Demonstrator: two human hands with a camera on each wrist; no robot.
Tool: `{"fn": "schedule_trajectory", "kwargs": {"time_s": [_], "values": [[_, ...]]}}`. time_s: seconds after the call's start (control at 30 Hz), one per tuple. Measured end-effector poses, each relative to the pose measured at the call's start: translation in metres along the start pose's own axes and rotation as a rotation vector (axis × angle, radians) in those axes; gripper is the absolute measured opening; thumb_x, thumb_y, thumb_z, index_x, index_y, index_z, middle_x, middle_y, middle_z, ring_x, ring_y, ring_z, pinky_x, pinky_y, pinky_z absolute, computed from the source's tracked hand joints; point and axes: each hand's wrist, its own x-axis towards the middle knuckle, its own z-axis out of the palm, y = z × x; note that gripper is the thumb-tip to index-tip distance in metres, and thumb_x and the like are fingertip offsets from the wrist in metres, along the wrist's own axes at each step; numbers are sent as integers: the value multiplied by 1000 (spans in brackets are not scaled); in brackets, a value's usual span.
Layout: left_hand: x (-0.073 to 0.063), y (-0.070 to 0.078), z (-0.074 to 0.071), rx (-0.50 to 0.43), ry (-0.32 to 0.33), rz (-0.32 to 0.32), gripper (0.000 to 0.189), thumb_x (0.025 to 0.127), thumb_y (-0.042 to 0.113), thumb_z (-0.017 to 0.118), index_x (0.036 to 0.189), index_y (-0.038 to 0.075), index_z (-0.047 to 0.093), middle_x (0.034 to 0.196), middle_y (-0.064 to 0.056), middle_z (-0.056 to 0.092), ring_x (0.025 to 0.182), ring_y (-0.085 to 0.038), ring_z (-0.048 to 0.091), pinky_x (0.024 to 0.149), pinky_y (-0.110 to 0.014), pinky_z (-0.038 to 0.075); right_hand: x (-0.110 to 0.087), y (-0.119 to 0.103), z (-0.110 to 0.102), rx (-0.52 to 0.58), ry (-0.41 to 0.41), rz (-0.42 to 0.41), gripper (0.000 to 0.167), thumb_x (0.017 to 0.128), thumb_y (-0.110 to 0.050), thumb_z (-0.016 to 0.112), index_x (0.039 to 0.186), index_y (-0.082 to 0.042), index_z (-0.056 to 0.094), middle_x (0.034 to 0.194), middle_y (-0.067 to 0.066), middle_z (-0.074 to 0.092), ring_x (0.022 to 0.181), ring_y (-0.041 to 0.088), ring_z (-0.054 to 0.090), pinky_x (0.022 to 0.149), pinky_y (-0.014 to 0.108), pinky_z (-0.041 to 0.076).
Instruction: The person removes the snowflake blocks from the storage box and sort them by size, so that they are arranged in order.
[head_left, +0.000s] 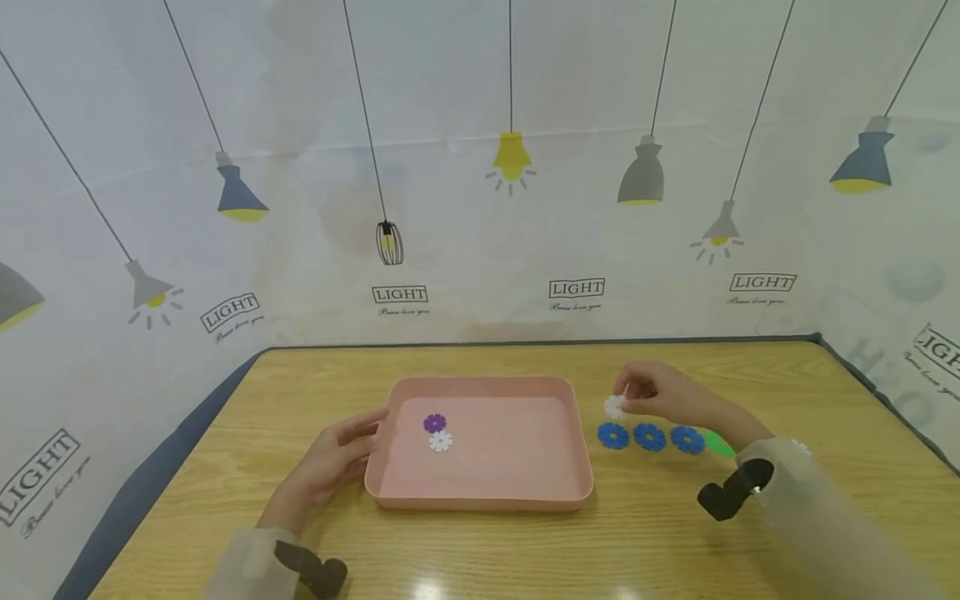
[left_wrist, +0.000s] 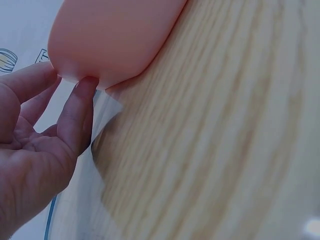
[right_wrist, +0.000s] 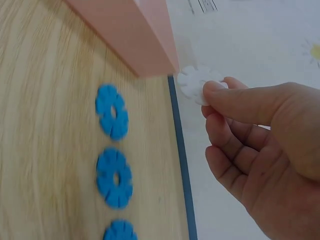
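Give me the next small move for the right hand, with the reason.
Probably carry the white disc left over the pink tray: the right hand pinches it just outside, while a purple disc and a second white disc lie inside.

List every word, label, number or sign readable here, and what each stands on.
"LIGHT": inside black rectangular frames, repeated across the white lamp-printed wall covering; the far-right one is cut off.
Beneath them, black cursive script: ends "love you"; first word too blurred.
"H", apparently: large, faint grey, covering's right side; neighbouring marks too faint.
No lettering shows on the pink rectangular tray or the flower-shaped discs.
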Motion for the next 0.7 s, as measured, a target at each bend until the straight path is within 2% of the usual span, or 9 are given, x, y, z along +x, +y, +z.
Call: {"fn": "schedule_trajectory", "kwargs": {"time_s": [0.17, 0.37, 0.43, 0.7], "values": [[0, 1, 1, 2, 2, -1, 50, 95, 4, 47, 141, -3, 28, 139, -30, 28, 111, -24, 50, 88, -32, 48, -29, 19, -14, 28, 45, 15, 11, 87, -5, 61, 96, -1, 56, 79, 6, 57, 65, 22, 54, 55, 27, 48], [1, 0, 2, 7, 25, -25, 50, 94, 4, 48, 141, 0, 31, 141, -27, 28, 114, -26, 49, 89, -33, 47, -61, 42, -27, 0, 130, 43, 10, 86, -1, 60, 95, 1, 57, 79, 6, 57, 64, 17, 53, 53, 26, 47], [1, -1, 1, 15, 34, -27, 49, 94, 4, 48, 141, 1, 33, 141, -26, 29, 115, -26, 49, 89, -33, 47, -70, 49, -31, -25, 158, 69, 11, 86, -1, 61, 96, 1, 57, 79, 5, 57, 64, 15, 53, 53, 25, 47], [1, 0, 0, 24, 4, -8, 50, 95, 6, 47, 141, -1, 30, 141, -29, 27, 115, -27, 48, 90, -34, 46, -105, 69, -47, -89, 223, 242, 15, 87, -4, 60, 98, 5, 56, 76, 4, 58, 63, 14, 55, 53, 28, 49]]}}
